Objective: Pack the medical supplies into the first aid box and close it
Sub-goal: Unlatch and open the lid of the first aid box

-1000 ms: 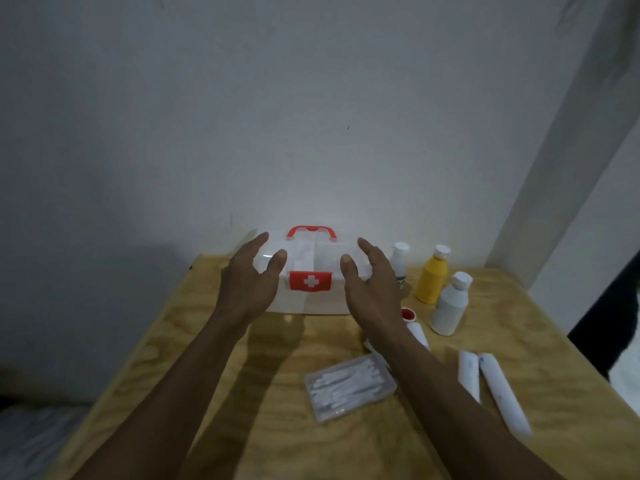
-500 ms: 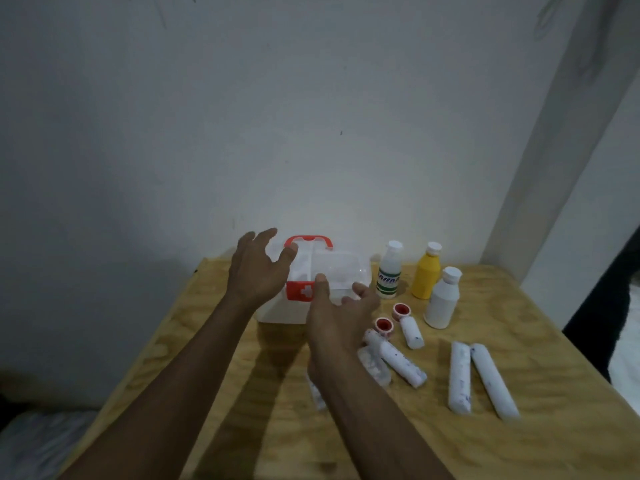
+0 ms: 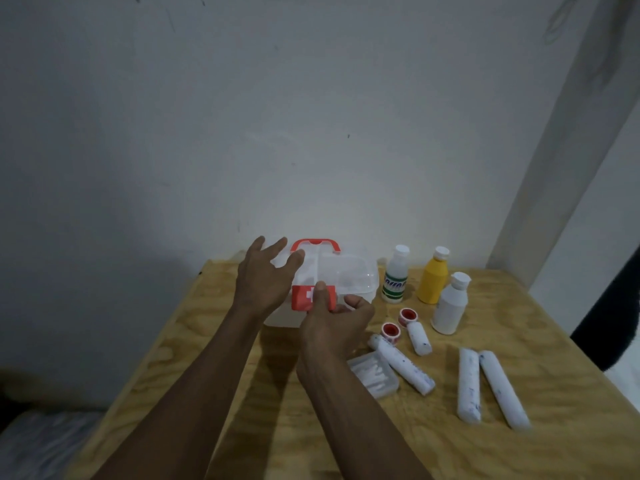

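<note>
First aid box (image 3: pixel 337 278) at the back of the wooden surface (image 3: pixel 214 358), lid down, red latch (image 3: pixel 300 298) facing the person. Right hand (image 3: pixel 337 323) — thumb on the latch face, other fingers (image 3: pixel 356 301) curled just beside it, seemingly pinching the latch; grip not fully visible. Left hand (image 3: pixel 265 280) fingers spread, over the lid's left end. Latch lies directly ahead of the right fingers, long axis crosswise — likely flips upward. Supplies lie unpacked to the right of the right hand.

Plywood table (image 3: pixel 519 455), grey wall (image 3: pixel 242 116), pale post (image 3: pixel 568 140), possibly dark fabric (image 3: pixel 620 313) at right
</note>
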A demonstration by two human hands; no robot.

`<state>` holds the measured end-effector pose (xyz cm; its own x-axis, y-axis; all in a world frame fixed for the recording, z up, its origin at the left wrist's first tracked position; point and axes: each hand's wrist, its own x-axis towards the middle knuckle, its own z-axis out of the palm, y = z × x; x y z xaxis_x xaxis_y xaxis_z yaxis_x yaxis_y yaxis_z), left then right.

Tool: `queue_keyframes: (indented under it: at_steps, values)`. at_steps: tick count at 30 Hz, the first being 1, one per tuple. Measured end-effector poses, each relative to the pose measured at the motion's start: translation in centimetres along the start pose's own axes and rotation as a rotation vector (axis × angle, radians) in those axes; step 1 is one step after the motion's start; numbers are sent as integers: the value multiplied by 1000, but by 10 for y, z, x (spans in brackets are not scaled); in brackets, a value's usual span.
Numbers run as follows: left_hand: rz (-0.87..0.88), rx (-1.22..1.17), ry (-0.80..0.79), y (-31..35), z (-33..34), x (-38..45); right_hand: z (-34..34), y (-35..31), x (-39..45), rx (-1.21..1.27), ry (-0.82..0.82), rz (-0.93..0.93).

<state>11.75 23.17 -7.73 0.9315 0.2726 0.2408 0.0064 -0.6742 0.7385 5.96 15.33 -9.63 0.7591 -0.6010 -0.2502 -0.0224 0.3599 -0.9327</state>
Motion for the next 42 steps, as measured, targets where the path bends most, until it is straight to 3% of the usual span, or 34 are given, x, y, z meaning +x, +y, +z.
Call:
queue_keyframes:
  at_steps: [2, 5, 8, 13, 17, 19, 24, 30, 36, 39, 42]
  values:
    - [1, 4, 1, -1, 0, 0, -1, 1, 0, -24, -10, -73]
    - [11, -9, 1, -2, 0, 0, -13, 2, 1, -144, -59, -374]
    - [8, -21, -6, -5, 0, 1, -26, -2, 6, -229, -243, -635]
    - [23, -35, -19, -6, 0, 0, -44, -9, 35, -525, -523, -862]
    - [8, -46, -22, -8, 0, 0, -44, -19, 56, -778, -474, -1248]
    - [-16, -47, -22, -8, 0, -1, -40, -28, 62, -843, -456, -1353]
    - [-22, -181, 11, -7, -2, -5, -37, -39, 73, -866, -560, -1369]
    - [-183, -388, 59, -4, -7, -7, -31, -49, 72, -754, -596, -1264]
    - [-232, -607, 85, -7, -9, -4, -10, -80, 73, -715, -605, -1242]
    - [-210, -493, 109, -4, -4, -8, 11, -102, 78, -665, -573, -1243]
    - [-104, -181, 89, -4, 2, -9, 39, -121, 92, -623, -527, -1240]
